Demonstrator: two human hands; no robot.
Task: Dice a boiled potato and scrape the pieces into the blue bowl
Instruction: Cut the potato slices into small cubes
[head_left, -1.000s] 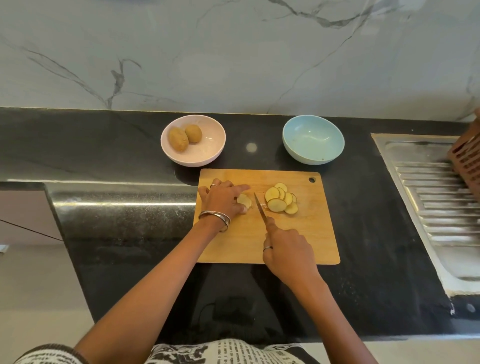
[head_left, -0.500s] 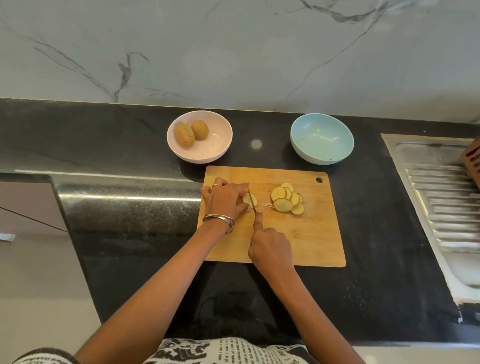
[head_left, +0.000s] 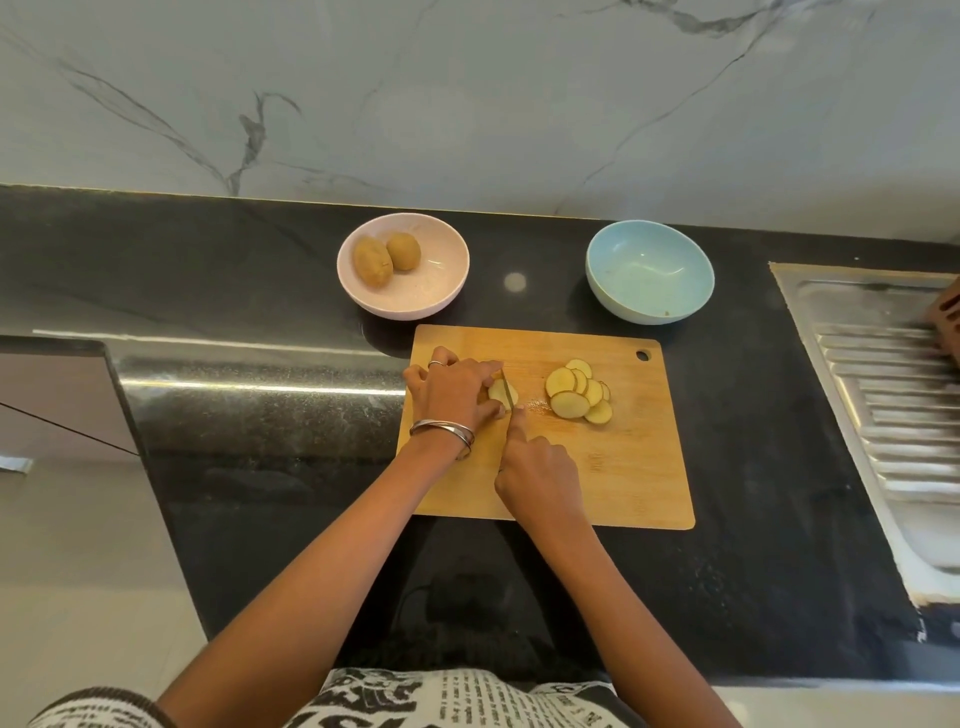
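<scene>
Fingers (head_left: 488, 382) of the left hand (head_left: 454, 389) curl over the remaining stub of a pale boiled potato (head_left: 501, 391) on the rectangular wooden chopping board (head_left: 644, 467), pinning it so it cannot roll under the blade. The right hand (head_left: 540, 480) is clenched around the handle of a small knife (head_left: 511, 399), forefinger stretched along its back to steer the cut; the thin blade stands against the stub's right face, apparently mid-slice. Just right of the blade lies a fanned heap of round potato slices (head_left: 574, 396), pushed clear to leave working room. They are rounds, not dice, so the cross-cutting seems yet to come. Beyond the board's far right corner waits the empty pale blue bowl (head_left: 649, 270), close enough for scraping. To the far left a pink bowl (head_left: 447, 280) holds two whole brown potatoes (head_left: 387, 253). All rest on a black stone bench (head_left: 208, 270); a steel drainer (head_left: 893, 395) lies at right.
</scene>
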